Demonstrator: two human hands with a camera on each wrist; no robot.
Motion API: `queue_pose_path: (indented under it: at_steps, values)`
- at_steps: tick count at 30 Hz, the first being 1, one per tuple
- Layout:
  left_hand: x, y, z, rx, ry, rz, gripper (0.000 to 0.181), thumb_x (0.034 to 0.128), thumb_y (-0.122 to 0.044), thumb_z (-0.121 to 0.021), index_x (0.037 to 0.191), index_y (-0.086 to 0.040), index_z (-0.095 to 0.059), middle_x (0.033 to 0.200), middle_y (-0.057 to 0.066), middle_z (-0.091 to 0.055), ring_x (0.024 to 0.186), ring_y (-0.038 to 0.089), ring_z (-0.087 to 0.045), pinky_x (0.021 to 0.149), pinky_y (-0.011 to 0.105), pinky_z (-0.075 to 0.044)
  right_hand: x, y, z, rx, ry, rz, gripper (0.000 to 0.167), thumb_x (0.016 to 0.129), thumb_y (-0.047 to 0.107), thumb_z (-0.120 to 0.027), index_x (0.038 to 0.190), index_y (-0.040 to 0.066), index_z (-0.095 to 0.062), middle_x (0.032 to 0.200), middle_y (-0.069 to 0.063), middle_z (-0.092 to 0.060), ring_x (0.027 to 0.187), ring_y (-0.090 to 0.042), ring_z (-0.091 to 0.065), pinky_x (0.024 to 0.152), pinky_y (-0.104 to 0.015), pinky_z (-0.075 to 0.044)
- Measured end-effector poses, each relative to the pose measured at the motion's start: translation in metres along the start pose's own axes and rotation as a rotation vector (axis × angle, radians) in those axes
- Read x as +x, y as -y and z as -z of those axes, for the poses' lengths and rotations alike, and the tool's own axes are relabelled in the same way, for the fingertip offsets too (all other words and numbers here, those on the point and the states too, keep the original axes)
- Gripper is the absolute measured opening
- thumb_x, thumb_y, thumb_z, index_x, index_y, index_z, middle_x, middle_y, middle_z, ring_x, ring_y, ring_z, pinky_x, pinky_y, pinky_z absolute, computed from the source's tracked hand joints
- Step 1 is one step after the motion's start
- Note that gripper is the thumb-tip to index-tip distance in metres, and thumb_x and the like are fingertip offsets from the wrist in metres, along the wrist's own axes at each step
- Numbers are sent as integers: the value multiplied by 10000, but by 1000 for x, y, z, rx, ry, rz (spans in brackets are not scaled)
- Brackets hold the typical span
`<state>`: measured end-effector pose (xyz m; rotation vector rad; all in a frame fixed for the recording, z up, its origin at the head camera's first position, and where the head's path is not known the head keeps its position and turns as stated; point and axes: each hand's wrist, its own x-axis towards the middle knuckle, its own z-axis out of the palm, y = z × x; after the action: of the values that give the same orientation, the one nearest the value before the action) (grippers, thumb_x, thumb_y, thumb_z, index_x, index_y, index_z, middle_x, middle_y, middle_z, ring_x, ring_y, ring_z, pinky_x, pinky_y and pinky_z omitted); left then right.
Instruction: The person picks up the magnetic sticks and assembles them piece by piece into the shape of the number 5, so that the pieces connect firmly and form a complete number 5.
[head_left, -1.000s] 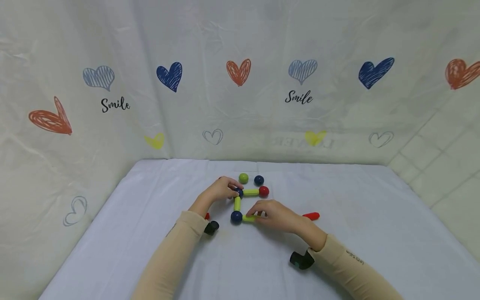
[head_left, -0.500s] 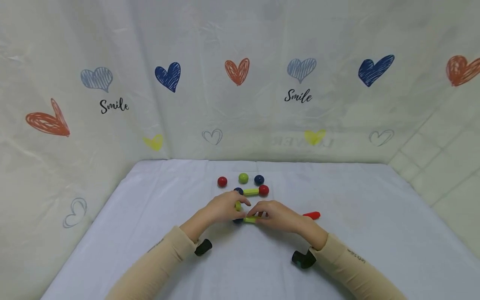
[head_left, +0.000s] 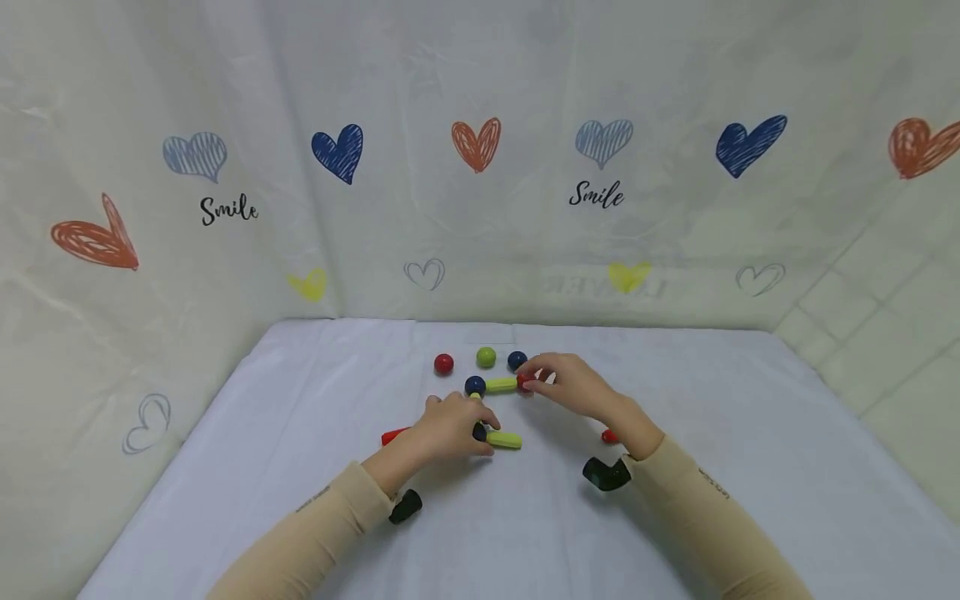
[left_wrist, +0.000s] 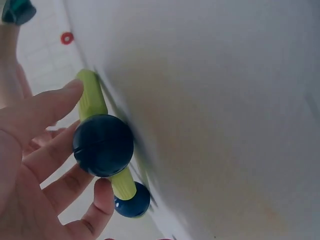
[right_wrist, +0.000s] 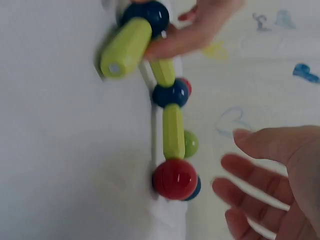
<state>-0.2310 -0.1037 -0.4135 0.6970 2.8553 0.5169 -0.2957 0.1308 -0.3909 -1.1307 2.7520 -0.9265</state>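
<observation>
In the head view, my left hand (head_left: 450, 429) grips the near dark blue ball (left_wrist: 103, 145) with thumb and fingers curled round it. From that ball a yellow-green magnetic rod (head_left: 504, 439) points right, its free end showing a metal disc in the right wrist view. Another yellow-green rod (right_wrist: 163, 72) runs to the far blue ball (head_left: 475, 385). A third rod (head_left: 501, 385) joins that one to a red ball (right_wrist: 175, 179). My right hand (head_left: 573, 385) is beside the red ball, fingers spread and apart from it in the right wrist view.
Behind the joined pieces, a loose red ball (head_left: 443, 364), a green ball (head_left: 486, 357) and a blue ball (head_left: 517, 360) stand on the white cloth (head_left: 675, 383). Red rods lie by the left wrist (head_left: 393, 435) and under the right forearm (head_left: 610, 436).
My left hand has moved from the far blue ball to the near one. My right hand has let go of the near yellow-green rod and moved away to the red ball.
</observation>
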Motion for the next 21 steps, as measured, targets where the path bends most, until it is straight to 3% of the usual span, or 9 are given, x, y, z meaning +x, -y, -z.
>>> queue_pose_path:
  at_steps: [4, 8, 14, 21]
  values:
    - [3, -4, -2, 54, 11, 12, 323, 847, -372, -853, 1149, -275, -787, 1148, -65, -712, 1042, 208, -535, 836, 469, -367, 20, -12, 4, -48, -6, -204, 303, 981, 195, -708, 1245, 47, -707, 1132, -99, -712, 950, -252, -662, 799, -407, -547]
    - [7, -10, -4, 106, 0, -13, 331, 848, -381, -849, 1156, -276, -786, 1062, -91, -717, 1014, 203, -524, 871, 505, -363, 37, -20, -1, -143, 25, -333, 423, 987, 278, -700, 1351, 70, -646, 1242, -164, -654, 1052, -310, -639, 874, -471, -530]
    - [13, -16, -7, 166, -50, -47, 284, 856, -371, -842, 1116, -266, -796, 837, -138, -640, 947, 185, -495, 892, 540, -356, 55, -23, -10, -235, 41, -439, 493, 974, 350, -707, 1386, 91, -627, 1259, -180, -624, 1084, -320, -622, 877, -487, -537]
    - [17, -17, -12, 199, -75, -46, 198, 869, -334, -836, 1057, -280, -810, 830, -141, -647, 933, 182, -491, 853, 505, -364, 65, -26, -17, -221, 54, -483, 444, 960, 340, -726, 1321, 89, -664, 1142, -131, -694, 1002, -283, -644, 823, -457, -532]
